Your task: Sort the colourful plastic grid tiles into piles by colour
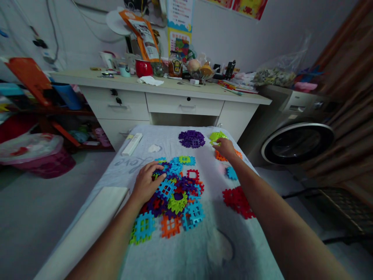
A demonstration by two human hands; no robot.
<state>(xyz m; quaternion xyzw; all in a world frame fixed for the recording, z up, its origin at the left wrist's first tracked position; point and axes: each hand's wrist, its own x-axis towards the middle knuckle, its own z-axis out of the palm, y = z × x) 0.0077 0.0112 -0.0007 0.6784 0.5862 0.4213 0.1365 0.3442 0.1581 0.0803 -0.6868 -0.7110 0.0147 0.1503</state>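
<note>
A mixed pile of flat plastic interlocking building pieces (pixel 175 190), in blue, purple, lime-green, orange and red, lies on the cloth-covered table. My left hand (pixel 148 181) rests on the pile's left side, thumb and fingers apart, touching blue and purple pieces. Beyond it, my right hand (pixel 225 147) reaches to a small lime-green pile (pixel 218 136), its fingers curled at a lime-green piece; the fingertips are partly hidden. Single-colour groups lie nearby: purple pieces (pixel 191 139), orange pieces (pixel 220 156), blue pieces (pixel 232 173) and red pieces (pixel 237 202), the red partly covered by my right forearm.
A white box (pixel 132 144) lies at the table's far left, and a long white board (pixel 90 229) along its left edge. Behind stands a white desk (pixel 175 103) holding jars, pens and a red cup (pixel 143 68). To the right is a washing machine (pixel 291 128).
</note>
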